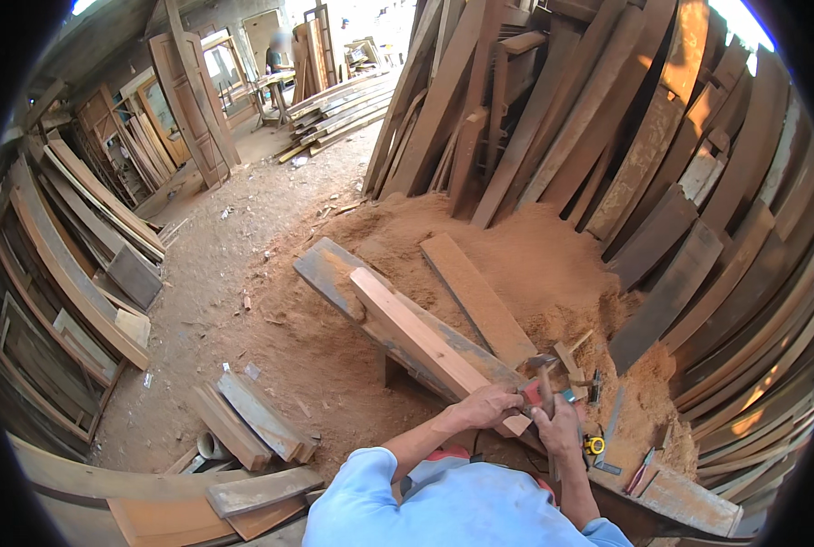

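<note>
A long reddish-brown wooden beam (418, 330) lies on a thick, weathered plank (329, 264) that slopes up and away from me. At the beam's near end, my left hand (487, 407) is closed against a small red object (531, 394); its kind is mostly hidden by fingers. Just right of it, my right hand (558, 427) wraps around the wooden handle of a hammer (541, 362), its metal head pointing up and away. Both hands are close together over the beam's end.
To the right of my hands lie a yellow tape measure (593, 445) and a metal square (611, 419). A sawdust-covered board (476, 296) rests beyond the beam. Tall planks (571, 100) lean at right; short timber pieces (247, 421) lie at left. A person (278, 56) stands far back.
</note>
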`<state>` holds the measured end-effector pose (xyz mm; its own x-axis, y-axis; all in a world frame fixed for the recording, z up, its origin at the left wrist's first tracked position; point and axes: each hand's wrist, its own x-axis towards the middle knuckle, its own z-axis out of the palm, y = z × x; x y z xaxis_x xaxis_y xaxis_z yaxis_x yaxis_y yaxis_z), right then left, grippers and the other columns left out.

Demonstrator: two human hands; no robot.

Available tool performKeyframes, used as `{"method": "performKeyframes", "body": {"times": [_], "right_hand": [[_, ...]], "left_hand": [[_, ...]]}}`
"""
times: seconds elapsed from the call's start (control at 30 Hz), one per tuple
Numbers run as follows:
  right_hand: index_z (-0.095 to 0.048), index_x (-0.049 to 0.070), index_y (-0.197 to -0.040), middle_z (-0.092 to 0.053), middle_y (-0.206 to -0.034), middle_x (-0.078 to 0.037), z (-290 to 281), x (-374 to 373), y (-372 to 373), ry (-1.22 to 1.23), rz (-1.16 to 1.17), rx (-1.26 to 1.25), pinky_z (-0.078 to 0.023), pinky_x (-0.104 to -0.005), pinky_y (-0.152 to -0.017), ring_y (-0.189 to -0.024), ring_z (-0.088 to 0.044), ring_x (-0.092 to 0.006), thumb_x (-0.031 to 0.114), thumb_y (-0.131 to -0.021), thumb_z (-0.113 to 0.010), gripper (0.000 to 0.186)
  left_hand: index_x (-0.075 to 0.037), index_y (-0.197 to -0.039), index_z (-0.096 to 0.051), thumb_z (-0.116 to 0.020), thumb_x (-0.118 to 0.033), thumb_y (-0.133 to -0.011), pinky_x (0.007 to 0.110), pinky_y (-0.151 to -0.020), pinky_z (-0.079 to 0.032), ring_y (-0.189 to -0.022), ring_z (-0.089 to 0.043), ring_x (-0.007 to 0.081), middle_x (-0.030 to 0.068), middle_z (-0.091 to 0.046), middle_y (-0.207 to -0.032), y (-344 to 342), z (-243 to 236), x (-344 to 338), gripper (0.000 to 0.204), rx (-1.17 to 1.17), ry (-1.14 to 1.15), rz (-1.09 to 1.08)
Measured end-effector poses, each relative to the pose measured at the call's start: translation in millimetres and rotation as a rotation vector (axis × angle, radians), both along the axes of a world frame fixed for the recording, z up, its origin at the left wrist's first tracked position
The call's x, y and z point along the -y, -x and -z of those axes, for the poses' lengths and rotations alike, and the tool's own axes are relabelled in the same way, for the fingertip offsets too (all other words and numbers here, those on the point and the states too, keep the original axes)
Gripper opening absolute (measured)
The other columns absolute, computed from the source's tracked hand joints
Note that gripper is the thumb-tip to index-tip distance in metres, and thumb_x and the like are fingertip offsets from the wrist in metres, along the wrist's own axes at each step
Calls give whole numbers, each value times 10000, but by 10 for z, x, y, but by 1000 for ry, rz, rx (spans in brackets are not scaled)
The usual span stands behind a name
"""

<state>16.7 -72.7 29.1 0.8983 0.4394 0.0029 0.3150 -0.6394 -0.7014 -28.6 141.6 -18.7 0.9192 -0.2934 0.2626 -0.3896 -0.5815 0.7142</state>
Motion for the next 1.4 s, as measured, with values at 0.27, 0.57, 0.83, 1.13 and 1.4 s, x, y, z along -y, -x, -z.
{"method": "performKeyframes", "body": {"times": [0.27, 0.57, 0.83, 1.13, 1.4], "right_hand": [[-670, -12, -1021, -666, -878, -168, 302, 1104, -469, -45, -256, -379, -505, -401, -783, -835, -630, -260, 208, -822, -733, 304], [-706, 9, -1004, -654, -787, -63, 631, 2937, -1007, -18, -321, -506, -503, -337, -709, -754, -603, -152, 156, -791, -719, 259], [-690, 5, -888, -672, -754, -167, 1233, 3815, -1570, 163, -123, -337, -516, -428, -680, -743, -676, -246, 239, -866, -632, 242], [-672, -19, -923, -680, -809, -215, 1941, 4345, -1165, 158, 265, -332, -523, -465, -722, -795, -682, -350, 243, -775, -764, 315], [-651, 9, -1136, -658, -1058, -288, 2625, 4368, -776, 510, -106, -159, -498, -571, -827, -951, -652, -479, 264, -923, -534, 352]], "left_hand": [[-65, -905, -698, -733, -183, -848, 486, -783, -515, -905, -664, 388, 184, -672, -877, -378, -85, 1031, 136, -155, -100, 88], [-74, -1032, -693, -743, -152, -855, 471, -847, -513, -986, -646, 370, 148, -685, -977, -668, 309, 2830, 199, -32, 105, 81], [-82, -1199, -691, -684, -224, -858, 471, -1047, -472, -1236, -578, 387, 186, -632, -1320, -439, -115, 2527, 370, -16, -131, -487], [13, -1380, -514, -785, -196, -818, 511, -1098, -391, -1228, -540, 446, 265, -579, -1318, 296, 564, 1578, 657, -99, -215, -1146], [55, -1467, -386, -802, -253, -818, 521, -1145, -343, -1356, -441, 447, 313, -499, -1404, 245, 535, 1428, 831, -363, -114, -1252]]}}
